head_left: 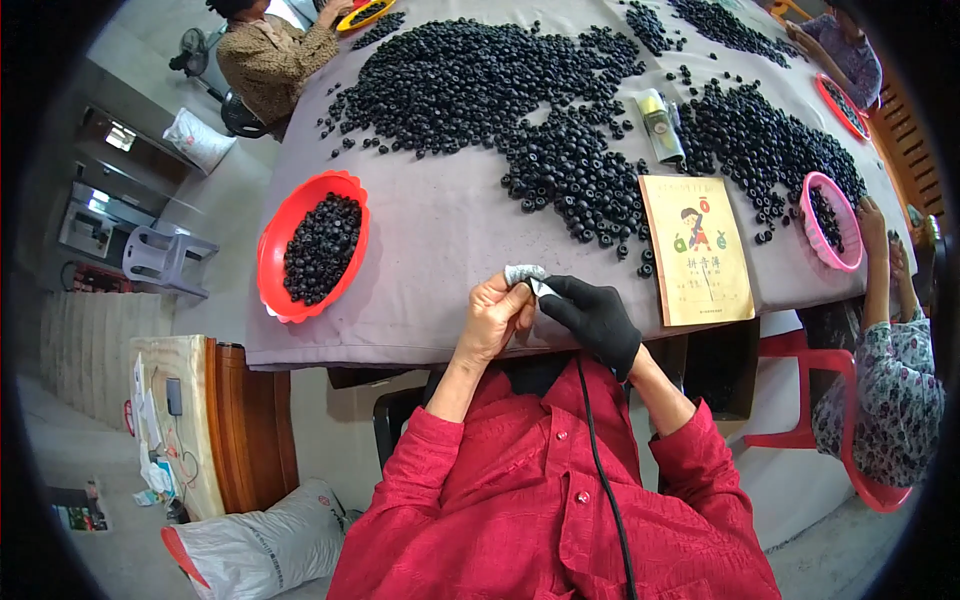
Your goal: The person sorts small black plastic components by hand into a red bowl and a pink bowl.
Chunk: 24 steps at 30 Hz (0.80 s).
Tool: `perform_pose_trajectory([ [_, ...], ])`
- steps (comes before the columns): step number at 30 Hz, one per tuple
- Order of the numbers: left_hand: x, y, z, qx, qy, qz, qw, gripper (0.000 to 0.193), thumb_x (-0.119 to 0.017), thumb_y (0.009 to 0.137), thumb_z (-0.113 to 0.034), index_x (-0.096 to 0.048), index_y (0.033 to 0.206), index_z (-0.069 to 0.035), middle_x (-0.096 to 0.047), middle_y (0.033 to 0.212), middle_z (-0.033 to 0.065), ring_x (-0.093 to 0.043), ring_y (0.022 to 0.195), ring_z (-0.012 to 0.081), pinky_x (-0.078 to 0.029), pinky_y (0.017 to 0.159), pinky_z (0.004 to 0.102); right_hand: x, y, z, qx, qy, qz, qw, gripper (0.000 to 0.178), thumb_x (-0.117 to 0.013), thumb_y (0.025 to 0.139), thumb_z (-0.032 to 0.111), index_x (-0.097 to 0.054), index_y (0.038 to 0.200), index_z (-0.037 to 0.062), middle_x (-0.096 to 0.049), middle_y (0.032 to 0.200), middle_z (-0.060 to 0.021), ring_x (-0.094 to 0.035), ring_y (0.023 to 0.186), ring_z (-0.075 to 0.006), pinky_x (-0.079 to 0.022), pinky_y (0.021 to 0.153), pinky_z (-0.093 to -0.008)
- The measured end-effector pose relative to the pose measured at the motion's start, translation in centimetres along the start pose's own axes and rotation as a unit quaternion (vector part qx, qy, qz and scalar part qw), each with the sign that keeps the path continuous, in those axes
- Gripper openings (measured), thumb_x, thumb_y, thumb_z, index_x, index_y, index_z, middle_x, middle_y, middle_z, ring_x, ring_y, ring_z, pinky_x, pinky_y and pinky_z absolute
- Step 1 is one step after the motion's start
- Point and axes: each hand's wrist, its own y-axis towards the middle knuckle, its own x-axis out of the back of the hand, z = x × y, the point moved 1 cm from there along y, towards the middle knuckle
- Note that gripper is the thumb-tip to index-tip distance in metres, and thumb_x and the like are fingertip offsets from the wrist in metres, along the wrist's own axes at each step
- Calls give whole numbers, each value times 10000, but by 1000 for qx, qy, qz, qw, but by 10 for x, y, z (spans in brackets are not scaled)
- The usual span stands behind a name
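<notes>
My left hand is bare and closed, held just over the table's near edge. A greyish-white wrap covers the end of one of its fingers. My right hand, in a black glove, meets it with its fingertips pinched together. Between the two hands is a small white strip, thin and soft-looking like cloth or tape. The left thumb presses close beside it, and the strip's far end is hidden by the fingers. Beyond my hands, loose black ring-shaped pieces lie in a heap.
A red scalloped basket of black pieces stands left on the cloth-covered table. A yellow booklet and a clear packet lie to the right. Near a pink basket are another person's hands. Two more people sit at the far side.
</notes>
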Motion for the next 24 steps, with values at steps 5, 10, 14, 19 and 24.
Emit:
perform_pose_trajectory([
  [5, 13, -18, -39, -60, 200, -120, 970, 216, -516, 839, -13, -613, 1031, -32, -569, 689, 13, -502, 531, 67, -398, 487, 197, 3, 1, -10, 25, 16, -28, 999, 362, -594, 843, 243, -568, 1111, 2, -645, 954, -147, -611, 867, -152, -466, 758, -278],
  [10, 78, -30, -120, -184, 298, -308, 884, 122, -595, 822, -50, -621, 939, -29, -550, 650, -13, -479, 479, 38, -350, 411, 173, 2, 0, -13, 9, 22, -31, 999, 376, -596, 844, 251, -564, 1108, -15, -645, 964, -146, -609, 869, -157, -465, 765, -281],
  [14, 106, -30, -156, -201, 387, -356, 827, 146, -621, 809, -49, -603, 945, 1, -529, 619, -37, -420, 462, 13, -308, 400, 156, 1, 1, -10, 23, 17, -27, 999, 383, -601, 840, 260, -566, 1102, -18, -646, 956, -153, -614, 862, -165, -468, 759, -290],
  [19, 82, -1, -120, -232, 498, -295, 782, 167, -624, 793, -42, -612, 957, -13, -536, 658, -31, -464, 569, 34, -395, 509, 200, 2, 0, -13, 22, 5, -35, 999, 378, -602, 839, 263, -569, 1100, -9, -647, 939, -156, -622, 849, -178, -472, 750, -293],
  [24, 38, 48, -45, -196, 479, -176, 838, 181, -654, 734, -53, -625, 907, -6, -578, 692, 70, -536, 588, 116, -426, 528, 246, 0, 0, -12, 19, 6, -35, 999, 373, -599, 841, 261, -570, 1101, -4, -647, 937, -156, -622, 842, -175, -473, 748, -293],
])
